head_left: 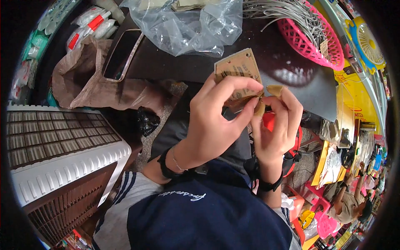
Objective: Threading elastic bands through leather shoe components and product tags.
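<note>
Dark worktop (166,66) beyond the hands, with a clear plastic bag (191,31) over its far edge, cut off above. At its far right corner, a pink basket (299,45) of grey wires (306,21), also partly cut off. By its left edge, a dark-screened phone (122,56), tilted. Over its near edge, left hand (214,110) and right hand (278,127), raised close together. In the left, a brown printed card (238,68), gripped between thumb and curled fingers and standing out beyond the knuckles. In the right, fingertips drawn together at the card's near right side; cannot tell whether gripping it or merely touching. Card's near portion hidden behind left fingers; layers beneath too dark to make out. Holed end pointing toward the worktop's far edge, long axis leaning slightly left. Smallest, tan pieces (274,89) at the right fingertips, scraps or finger covers, hard to tell.
</note>
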Motion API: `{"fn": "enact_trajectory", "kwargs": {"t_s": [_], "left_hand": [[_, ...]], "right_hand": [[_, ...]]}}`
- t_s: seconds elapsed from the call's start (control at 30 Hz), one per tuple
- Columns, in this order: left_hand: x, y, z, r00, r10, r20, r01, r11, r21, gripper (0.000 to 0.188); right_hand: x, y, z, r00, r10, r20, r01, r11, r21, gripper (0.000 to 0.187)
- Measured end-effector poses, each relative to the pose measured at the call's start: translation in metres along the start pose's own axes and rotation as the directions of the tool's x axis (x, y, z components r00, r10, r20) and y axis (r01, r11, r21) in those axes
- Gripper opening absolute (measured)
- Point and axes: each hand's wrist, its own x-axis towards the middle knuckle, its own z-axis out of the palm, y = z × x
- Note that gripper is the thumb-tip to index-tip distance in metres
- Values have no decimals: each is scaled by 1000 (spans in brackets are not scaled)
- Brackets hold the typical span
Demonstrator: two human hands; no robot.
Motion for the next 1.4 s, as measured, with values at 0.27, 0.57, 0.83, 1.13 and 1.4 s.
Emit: {"fn": "enact_trajectory", "kwargs": {"t_s": [0.27,0.57,0.83,1.13,1.4], "left_hand": [[5,-7,-7,989,-112,93,112,994,7,23],[6,-17,-9,962,-184,200,197,979,-49,21],[3,-10,-1,995,-55,82,38,980,193,25],[2,-22,-2,953,-222,207,264,943,-203,21],[11,-26,-11,896,-265,357,274,961,25,20]], "right_hand": [[0,16,-2,984,-84,156,81,996,25,25],[-10,19,-4,970,-60,236,35,994,106,22],[-8,14,-6,964,21,265,-56,991,123,23],[-9,23,-11,958,-161,236,178,983,-51,29],[-4,33,-17,844,-316,433,306,947,94,23]]}}
